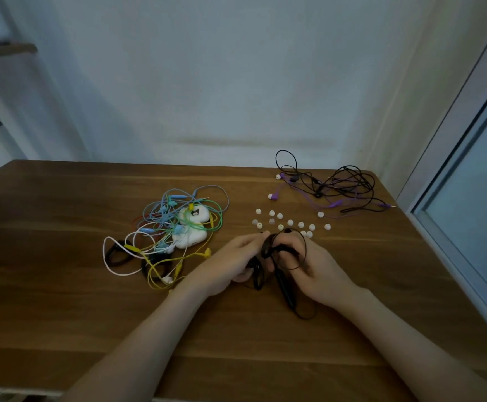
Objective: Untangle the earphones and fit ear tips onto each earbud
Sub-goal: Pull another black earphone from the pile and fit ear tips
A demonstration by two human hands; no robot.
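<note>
Right now the person has the black earphones (275,258) lifted just off the wooden surface (62,300), held between both hands near its middle. The left hand (233,265) pinches the cord near the top, its fingers (249,242) closed together on it. The right hand (312,268) has its fingers curled round a bunch of loops. One thin loop stands up over the knuckles, and a thicker black part, perhaps the inline remote, hangs down toward the wood. I cannot make out an earbud in either hand, as the light is dim and the cord dark.

Just beyond the hands lie the loose ear tips (290,222), pale and scattered apart from one another. To the left sits a coloured tangle (175,224) of blue, green, yellow and white cords heaped over what look like white cases (191,227). At the far right the purple and black sets (335,190) lie spread out, and the purple one seems to have pale tips on.

By my reckoning the cord is light, limp and a little springy. It is better held at its stiff points, the remote or a bud's stem, with loops drawn through loosely, since a tug would tighten any knot. The tips look small, soft and apt to roll or slip from a pinch, so each should be taken by its rim.
</note>
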